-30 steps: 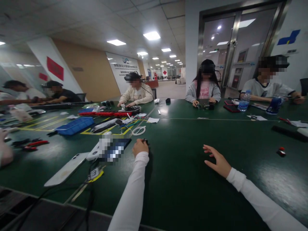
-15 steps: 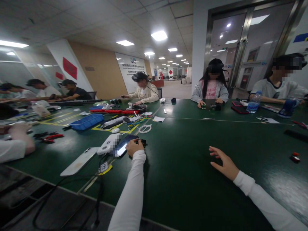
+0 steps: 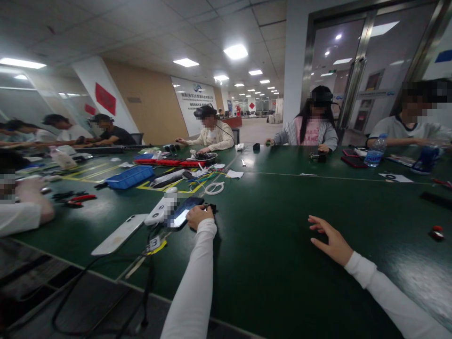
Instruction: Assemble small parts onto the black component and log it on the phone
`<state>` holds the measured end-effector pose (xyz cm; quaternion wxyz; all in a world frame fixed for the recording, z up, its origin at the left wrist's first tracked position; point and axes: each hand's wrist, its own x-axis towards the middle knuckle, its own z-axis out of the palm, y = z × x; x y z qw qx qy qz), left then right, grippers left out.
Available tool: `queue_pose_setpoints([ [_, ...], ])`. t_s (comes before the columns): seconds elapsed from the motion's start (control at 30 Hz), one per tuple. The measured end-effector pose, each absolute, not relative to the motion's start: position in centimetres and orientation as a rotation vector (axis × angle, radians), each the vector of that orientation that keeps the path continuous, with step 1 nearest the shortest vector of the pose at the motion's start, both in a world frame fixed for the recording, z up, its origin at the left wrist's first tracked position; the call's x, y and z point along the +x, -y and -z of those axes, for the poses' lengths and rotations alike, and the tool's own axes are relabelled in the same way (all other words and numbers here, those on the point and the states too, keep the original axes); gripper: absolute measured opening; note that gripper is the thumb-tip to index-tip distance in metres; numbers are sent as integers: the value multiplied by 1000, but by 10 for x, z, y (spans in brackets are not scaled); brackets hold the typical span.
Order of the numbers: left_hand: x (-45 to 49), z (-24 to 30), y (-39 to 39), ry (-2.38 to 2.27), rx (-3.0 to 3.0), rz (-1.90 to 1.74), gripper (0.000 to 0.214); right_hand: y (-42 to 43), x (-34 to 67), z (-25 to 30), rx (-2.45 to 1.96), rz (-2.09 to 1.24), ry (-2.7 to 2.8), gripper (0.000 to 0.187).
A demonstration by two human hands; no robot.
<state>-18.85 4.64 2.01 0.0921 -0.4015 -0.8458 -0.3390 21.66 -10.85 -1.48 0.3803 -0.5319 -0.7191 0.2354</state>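
Observation:
My left hand (image 3: 199, 216) is closed at the right edge of a dark phone with a lit screen (image 3: 181, 217). Its fingers are round a small black object (image 3: 212, 207) that stays partly hidden, so its kind does not show. My right hand (image 3: 331, 241) hovers over the green table (image 3: 261, 263), fingers apart and nothing in them. Left of the lit phone lie a white power bank-like block (image 3: 160, 209) and a white phone (image 3: 118, 235).
A blue tray (image 3: 130, 178), a coiled white cable (image 3: 214, 188) and red-handled pliers (image 3: 82, 200) lie further left. Black cables (image 3: 150, 278) hang over the near edge. A small red and black item (image 3: 437, 232) lies far right. Co-workers sit around the table; a water bottle (image 3: 375, 150) stands opposite.
My hands have hardly moved; the whole view has shifted slightly. Across the table, a co-worker's hand with a small green item has moved out to the left.

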Motion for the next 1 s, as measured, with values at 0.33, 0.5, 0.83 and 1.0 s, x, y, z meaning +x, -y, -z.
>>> queue_pose_setpoints([
  [0.33,-187,-22,-46,2535,-1182,990,22,107,218,15,-1356,-598,1853,59],
  [0.5,-187,-21,-48,2541,-1168,990,23,108,217,13,-1351,-603,1849,58],
  [0.83,-186,-24,-47,2556,-1179,956,23,108,215,12,-1351,-600,1841,59],
  [1.0,-186,-23,-48,2536,-1172,961,22,109,215,11,-1364,-592,1836,58],
])
